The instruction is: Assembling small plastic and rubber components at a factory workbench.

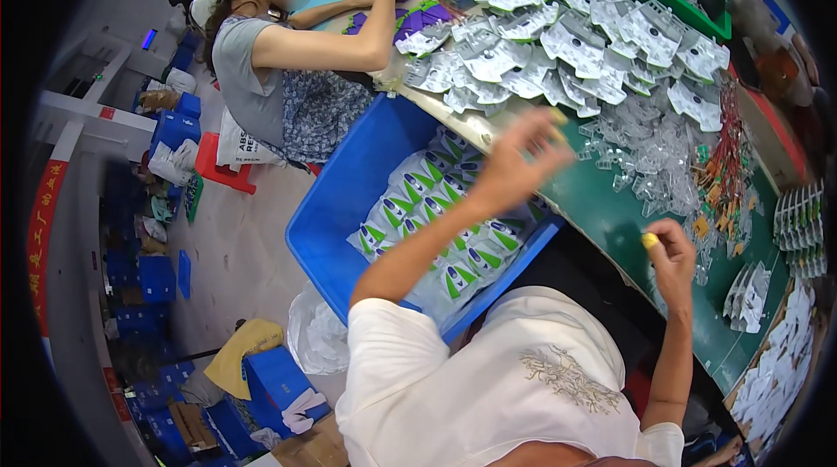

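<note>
My left hand [514,166] hangs blurred and spread, holding nothing, over the blue bin [349,197] of packets [436,223]. My right hand [671,253] pinches a small yellow piece [650,240] at the table [610,205] edge; I judge it's mid-packing, and the piece next needs a clear shell [645,162].

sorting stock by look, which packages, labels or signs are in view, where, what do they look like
Sealed packs: in the blue bin, white with green and blue marks.
Blister shells: heaped on the green table, white and clear.
Banner: far left, red with yellow characters.

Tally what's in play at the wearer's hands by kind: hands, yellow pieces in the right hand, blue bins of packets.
hands (left hand, right hand): 2
yellow piece, pinched by the right hand: 1
blue bin of packets: 1
Total: 4
</note>
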### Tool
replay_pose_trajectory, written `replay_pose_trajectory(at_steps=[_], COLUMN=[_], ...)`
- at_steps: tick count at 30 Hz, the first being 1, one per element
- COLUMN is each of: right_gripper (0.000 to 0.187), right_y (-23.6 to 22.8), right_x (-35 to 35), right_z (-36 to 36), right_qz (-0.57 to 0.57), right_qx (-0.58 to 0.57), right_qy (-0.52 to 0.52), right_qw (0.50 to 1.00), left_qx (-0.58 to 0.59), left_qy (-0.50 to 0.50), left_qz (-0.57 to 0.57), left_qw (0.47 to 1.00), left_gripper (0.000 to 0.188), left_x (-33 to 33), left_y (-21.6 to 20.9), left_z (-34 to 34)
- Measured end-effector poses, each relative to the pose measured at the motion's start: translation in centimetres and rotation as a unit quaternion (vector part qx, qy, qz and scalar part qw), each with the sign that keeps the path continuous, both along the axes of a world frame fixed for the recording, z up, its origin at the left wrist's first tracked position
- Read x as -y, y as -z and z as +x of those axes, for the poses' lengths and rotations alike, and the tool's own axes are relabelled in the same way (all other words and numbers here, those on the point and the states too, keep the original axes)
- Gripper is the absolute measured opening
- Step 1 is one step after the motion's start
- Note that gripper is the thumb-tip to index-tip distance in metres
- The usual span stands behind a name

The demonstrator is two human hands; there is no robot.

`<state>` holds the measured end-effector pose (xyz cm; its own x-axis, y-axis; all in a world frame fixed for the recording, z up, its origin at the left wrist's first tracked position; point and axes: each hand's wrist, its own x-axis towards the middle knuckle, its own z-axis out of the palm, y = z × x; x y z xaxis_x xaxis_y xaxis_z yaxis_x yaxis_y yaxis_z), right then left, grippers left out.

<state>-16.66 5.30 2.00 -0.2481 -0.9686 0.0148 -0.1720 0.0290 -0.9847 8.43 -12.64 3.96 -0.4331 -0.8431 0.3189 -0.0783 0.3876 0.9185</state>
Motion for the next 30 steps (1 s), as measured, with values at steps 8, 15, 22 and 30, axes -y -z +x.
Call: replay_pose_trajectory(at_steps=[8,15,22,30], right_gripper=[0.004,0.003,0.007,0.008], right_y=[-0.6,-1.2,-1.5,-2.5], right_x=[-0.2,-0.8,-2.4,-4.0], right_z=[0.2,1.3,-0.2,-0.3], right_qz=[0.085,0.083,0.091,0.054], right_qx=[0.008,-0.030,-0.080,-0.169], right_qy=[0.035,0.027,0.025,0.052], right_qw=[0.996,0.996,0.992,0.983], left_qx=[0.351,0.408,0.278,0.128], left_qy=[-0.284,-0.315,-0.203,0.178], left_qz=[-0.289,-0.300,-0.423,-0.363], left_qw=[0.844,0.803,0.838,0.906], left_gripper=[0.043,0.027,0.038,0.035], left_x=[21.7,23.4,5.5,-11.8], left_y=[4.3,3.6,-4.0,3.7], left_z=[11.4,12.1,5.4,-3.8])
